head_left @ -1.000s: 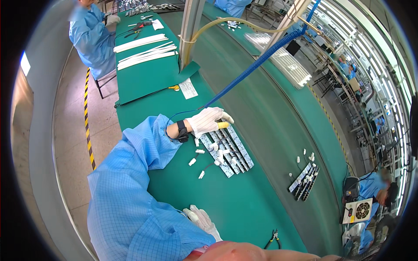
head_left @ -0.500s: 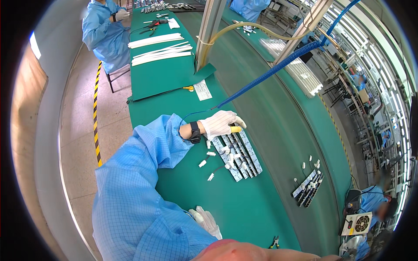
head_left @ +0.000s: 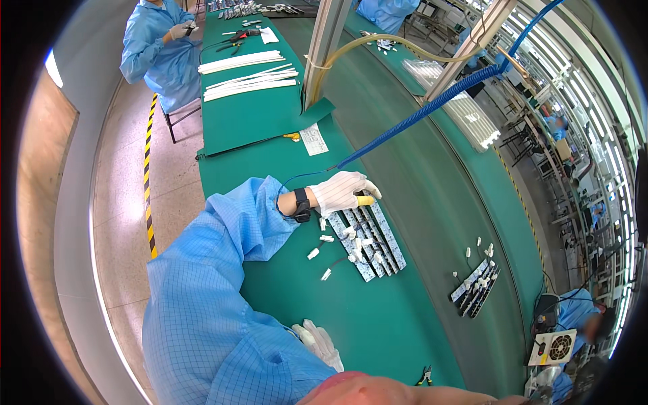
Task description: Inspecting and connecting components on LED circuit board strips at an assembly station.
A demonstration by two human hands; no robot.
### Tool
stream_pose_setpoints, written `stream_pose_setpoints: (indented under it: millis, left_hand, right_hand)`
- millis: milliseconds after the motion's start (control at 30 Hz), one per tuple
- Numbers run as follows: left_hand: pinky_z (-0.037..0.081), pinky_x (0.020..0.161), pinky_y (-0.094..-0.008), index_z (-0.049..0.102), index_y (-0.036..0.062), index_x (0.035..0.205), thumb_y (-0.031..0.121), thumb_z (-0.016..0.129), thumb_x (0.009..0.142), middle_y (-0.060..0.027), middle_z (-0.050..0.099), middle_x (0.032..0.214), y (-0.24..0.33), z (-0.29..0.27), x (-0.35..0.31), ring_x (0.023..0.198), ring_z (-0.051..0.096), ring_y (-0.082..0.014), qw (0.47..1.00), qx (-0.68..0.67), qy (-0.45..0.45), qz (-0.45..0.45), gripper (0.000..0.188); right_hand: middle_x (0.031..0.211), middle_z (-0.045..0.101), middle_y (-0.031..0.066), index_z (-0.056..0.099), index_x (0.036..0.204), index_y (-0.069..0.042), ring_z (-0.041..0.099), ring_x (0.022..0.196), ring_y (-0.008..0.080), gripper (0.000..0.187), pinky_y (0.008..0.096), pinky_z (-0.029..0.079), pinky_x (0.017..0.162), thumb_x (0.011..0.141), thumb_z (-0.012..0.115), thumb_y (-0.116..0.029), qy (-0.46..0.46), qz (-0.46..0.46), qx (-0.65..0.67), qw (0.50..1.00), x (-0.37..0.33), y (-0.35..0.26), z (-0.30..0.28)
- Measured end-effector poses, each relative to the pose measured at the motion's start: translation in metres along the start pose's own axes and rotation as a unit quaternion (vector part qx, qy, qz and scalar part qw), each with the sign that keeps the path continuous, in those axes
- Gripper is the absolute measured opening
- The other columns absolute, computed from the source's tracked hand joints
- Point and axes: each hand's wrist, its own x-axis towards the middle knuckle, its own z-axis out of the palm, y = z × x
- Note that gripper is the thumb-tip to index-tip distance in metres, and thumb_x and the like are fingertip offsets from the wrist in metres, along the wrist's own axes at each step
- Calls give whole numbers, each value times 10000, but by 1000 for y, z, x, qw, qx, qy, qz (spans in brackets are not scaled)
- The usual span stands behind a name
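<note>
My left hand (head_left: 343, 192), in a white glove with a yellow finger cover, reaches across the green mat. Its fingers curl down over the far ends of several narrow circuit board strips (head_left: 388, 236) lying side by side. White plugs on short wires (head_left: 356, 251) lie over the strips, and some spread onto the mat. A dark wrist strap (head_left: 302, 205) circles my left wrist. Beside my blue left sleeve (head_left: 223, 297) a white-gloved right hand (head_left: 320, 344) shows low down, partly covered by the sleeve; its fingers are hard to make out.
On the belt (head_left: 432, 223) to the right lies another bunch of board strips (head_left: 476, 289). Small cutters (head_left: 425, 376) lie at the near edge. A blue coiled cord (head_left: 432, 104) crosses above the bench. Farther off are white strips (head_left: 251, 82), a metal post (head_left: 324, 54) and a co-worker (head_left: 158, 54).
The bunch of strips on the belt has shifted slightly away and to the left. The co-worker's hands have moved and now hold something small and dark. My left hand stays put.
</note>
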Motion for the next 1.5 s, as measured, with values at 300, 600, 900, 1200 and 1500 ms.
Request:
stream_pose_setpoints:
  millis: [300,600,900,1200,1500]
  left_hand:
    - [474,735,-388,685,119,1074,287,605,900,-108,620,859,-3,3,0,856,596,-283,1000,-19,12,9,254]
    - [478,757,-378,681,119,1083,288,597,907,-106,631,892,-3,3,1,881,599,-282,1000,-5,4,11,258]
    - [472,745,-387,674,108,1091,271,604,904,-119,612,890,-1,1,1,870,590,-290,1000,-16,2,9,258]
    - [469,728,-386,668,94,1107,247,603,905,-119,585,882,2,-2,2,853,579,-292,1000,4,-18,0,261]
    - [462,729,-389,666,94,1116,245,606,904,-118,581,876,0,-1,1,857,576,-292,1000,-7,-5,14,267]
  right_hand:
    - [1443,437,-24,493,1385,-157,398,1351,187,467,360,312,1107,920,464,-194,-16,-17,-92,995,-2,1,-1]
    - [1361,532,-43,552,1306,-124,454,1310,162,398,317,361,1065,917,513,-200,105,-86,-171,976,-11,43,43]
    - [1306,564,-9,626,1217,-104,539,1205,207,371,376,400,1029,855,637,-185,200,-45,-43,978,19,-5,9]
    - [1189,627,86,616,1189,-199,624,1026,275,410,387,514,890,796,723,-245,149,40,-64,986,22,-24,-9]
    - [1347,518,116,479,1344,-180,509,1224,310,527,431,394,1046,846,631,-259,52,74,21,996,16,-19,-14]
